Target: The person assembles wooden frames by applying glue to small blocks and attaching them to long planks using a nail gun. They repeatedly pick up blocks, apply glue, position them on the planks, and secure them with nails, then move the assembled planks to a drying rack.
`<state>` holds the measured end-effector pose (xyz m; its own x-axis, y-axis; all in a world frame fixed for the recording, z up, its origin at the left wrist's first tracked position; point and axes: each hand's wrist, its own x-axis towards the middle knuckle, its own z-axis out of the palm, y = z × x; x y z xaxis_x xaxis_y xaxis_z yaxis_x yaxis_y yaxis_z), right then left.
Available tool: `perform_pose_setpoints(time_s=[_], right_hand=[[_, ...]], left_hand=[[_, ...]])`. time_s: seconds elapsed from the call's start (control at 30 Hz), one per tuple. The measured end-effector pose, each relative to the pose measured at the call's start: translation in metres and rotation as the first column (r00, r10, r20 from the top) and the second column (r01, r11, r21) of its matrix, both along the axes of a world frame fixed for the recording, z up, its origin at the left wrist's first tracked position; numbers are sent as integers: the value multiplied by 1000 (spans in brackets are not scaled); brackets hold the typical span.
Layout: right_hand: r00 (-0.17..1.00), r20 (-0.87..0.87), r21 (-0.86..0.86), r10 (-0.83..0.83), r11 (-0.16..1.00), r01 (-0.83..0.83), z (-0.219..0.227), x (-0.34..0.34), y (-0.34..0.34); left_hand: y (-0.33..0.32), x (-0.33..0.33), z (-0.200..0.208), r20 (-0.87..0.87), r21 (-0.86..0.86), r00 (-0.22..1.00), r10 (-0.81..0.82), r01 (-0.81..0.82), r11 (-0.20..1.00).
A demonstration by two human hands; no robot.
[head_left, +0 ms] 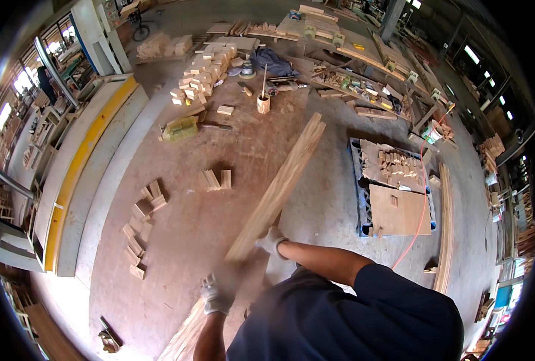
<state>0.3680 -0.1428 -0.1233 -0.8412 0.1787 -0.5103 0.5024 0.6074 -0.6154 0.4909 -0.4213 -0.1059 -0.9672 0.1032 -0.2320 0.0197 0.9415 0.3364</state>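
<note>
A long pale wooden board slants across the tabletop, from far right of centre to the lower left. White work gloves cover both hands. My right hand is closed on the board's right edge near its middle. My left hand grips the board lower down, close to my body; part of the wood around it is smeared by a blur. To the left, short wooden blocks lie in a curved row, and a small group of blocks sits nearer the board.
A hand plane lies at lower left. Beyond are a yellow-green plastic container, a wooden pot with a stick and piled blocks. At right stands a blue pallet, with an orange hose crossing and another board.
</note>
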Motion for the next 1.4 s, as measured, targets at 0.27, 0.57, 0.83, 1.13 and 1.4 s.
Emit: perform_pose_setpoints(time_s=[0.27,0.57,0.83,1.13,1.4], right_hand=[[849,237,-489,473,813,-317,51,45,-43],[841,321,-406,436,866,-293,20,19,94],[946,281,-397,161,917,-38,-34,-57,262],[983,73,-356,171,925,-135,-9,-202,337],[931,-177,21,318,947,-320,38,-310,309]], left_hand=[[-92,66,16,119,-67,980,156,-149,987],[-122,111,18,238,-387,880,411,-303,871],[61,66,-8,-158,-133,804,573,-592,795],[272,-60,50,-103,80,843,528,-522,849],[245,-208,37,-384,237,745,546,-492,838]])
